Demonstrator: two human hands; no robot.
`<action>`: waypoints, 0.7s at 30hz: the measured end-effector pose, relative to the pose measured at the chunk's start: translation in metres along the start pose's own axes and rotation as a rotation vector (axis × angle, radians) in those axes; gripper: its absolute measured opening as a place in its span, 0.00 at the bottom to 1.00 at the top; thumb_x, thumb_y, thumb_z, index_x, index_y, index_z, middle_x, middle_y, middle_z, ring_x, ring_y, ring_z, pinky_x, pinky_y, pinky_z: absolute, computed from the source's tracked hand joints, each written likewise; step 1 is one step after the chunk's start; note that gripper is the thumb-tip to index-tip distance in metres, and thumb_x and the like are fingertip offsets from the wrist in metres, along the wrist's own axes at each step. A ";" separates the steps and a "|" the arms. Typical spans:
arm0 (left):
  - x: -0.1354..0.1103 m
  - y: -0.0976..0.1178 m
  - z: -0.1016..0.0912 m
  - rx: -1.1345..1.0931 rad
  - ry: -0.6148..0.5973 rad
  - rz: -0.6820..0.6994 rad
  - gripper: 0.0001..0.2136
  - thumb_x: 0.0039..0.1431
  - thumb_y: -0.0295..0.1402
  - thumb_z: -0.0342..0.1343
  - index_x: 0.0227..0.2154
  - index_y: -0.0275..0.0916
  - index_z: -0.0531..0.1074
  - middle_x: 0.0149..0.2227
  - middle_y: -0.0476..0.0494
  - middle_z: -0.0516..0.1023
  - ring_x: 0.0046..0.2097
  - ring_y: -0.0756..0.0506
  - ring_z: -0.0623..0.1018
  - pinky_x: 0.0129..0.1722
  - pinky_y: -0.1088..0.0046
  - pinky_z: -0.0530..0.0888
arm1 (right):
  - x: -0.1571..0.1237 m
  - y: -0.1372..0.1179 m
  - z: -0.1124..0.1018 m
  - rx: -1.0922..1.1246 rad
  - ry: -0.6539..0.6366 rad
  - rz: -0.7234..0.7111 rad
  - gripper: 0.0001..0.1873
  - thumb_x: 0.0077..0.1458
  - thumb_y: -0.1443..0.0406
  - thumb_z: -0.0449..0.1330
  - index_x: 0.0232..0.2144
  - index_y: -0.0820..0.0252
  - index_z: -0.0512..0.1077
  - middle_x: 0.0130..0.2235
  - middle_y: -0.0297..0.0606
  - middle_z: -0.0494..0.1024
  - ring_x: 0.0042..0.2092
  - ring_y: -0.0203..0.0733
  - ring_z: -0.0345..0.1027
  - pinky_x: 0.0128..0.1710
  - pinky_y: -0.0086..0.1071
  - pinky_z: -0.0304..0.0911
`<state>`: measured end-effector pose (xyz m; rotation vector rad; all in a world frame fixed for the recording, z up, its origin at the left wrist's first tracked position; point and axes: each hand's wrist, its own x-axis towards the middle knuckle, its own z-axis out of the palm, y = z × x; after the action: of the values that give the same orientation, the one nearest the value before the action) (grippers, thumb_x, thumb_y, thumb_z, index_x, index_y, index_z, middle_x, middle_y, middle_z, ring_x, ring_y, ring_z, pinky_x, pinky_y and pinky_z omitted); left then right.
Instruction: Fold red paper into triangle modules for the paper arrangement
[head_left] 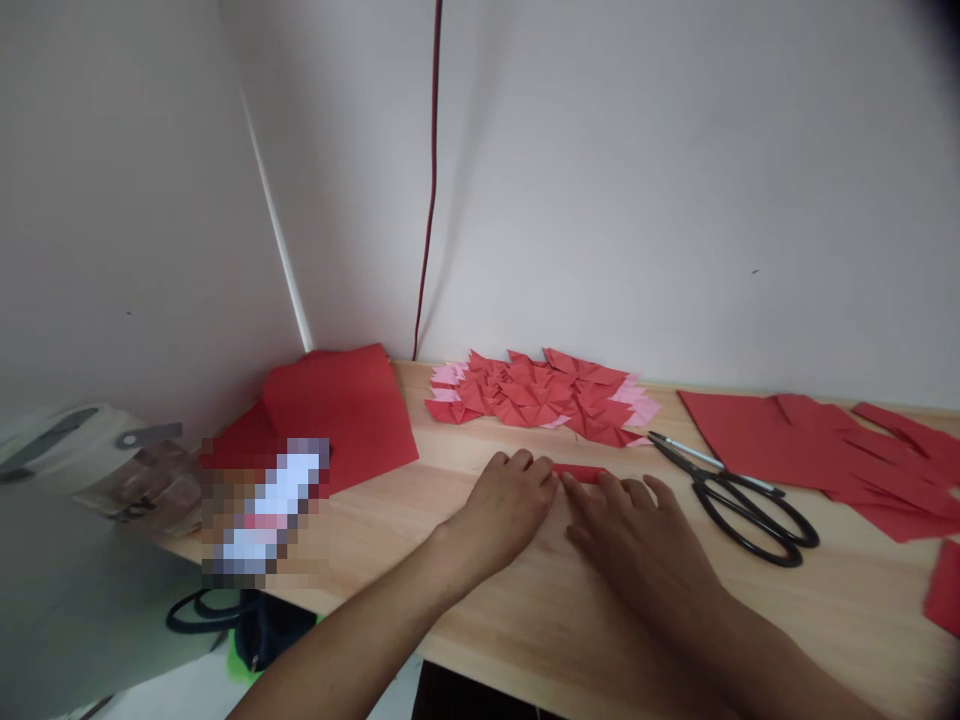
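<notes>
A narrow folded strip of red paper point(581, 473) lies flat on the wooden table between my hands. My left hand point(514, 508) is closed, with curled fingers gripping the strip's left end. The bent fingers of my right hand point(630, 525) press the strip down along its near edge, the index fingertip close to my left fingers. My fingers partly cover the strip. Just behind it lies a cluster of folded red and pink paper pieces point(536, 390) with pointed tips. To the right of my right hand rest black-handled scissors point(750, 510), with a slim silver pen point(686, 452) beside them.
Red paper sheets and cut strips point(795, 440) spread along the right of the table. More red sheets point(345, 410) lie at the back left, next to a pixelated phone-like object point(270, 510). A dark red cord point(433, 180) hangs down the wall. A white appliance point(67, 450) stands at far left.
</notes>
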<state>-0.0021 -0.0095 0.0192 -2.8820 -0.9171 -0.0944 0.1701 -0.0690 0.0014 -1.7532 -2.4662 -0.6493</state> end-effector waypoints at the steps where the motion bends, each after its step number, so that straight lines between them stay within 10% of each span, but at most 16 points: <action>1: 0.000 0.000 0.000 -0.001 0.001 -0.001 0.09 0.62 0.26 0.49 0.43 0.35 0.69 0.45 0.41 0.71 0.44 0.42 0.69 0.38 0.65 0.67 | 0.000 0.000 0.000 0.001 -0.002 0.005 0.21 0.56 0.62 0.59 0.52 0.61 0.72 0.44 0.49 0.78 0.42 0.53 0.71 0.48 0.46 0.56; 21: 0.000 -0.003 0.006 0.015 0.015 -0.008 0.07 0.62 0.26 0.49 0.41 0.35 0.70 0.44 0.42 0.72 0.44 0.42 0.69 0.38 0.65 0.67 | -0.002 0.001 0.004 0.056 0.041 0.016 0.22 0.54 0.59 0.61 0.49 0.66 0.74 0.44 0.51 0.77 0.41 0.53 0.70 0.46 0.44 0.59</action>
<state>-0.0040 -0.0066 0.0133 -2.8605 -0.9230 -0.1096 0.1723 -0.0690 -0.0025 -1.7209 -2.4165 -0.6026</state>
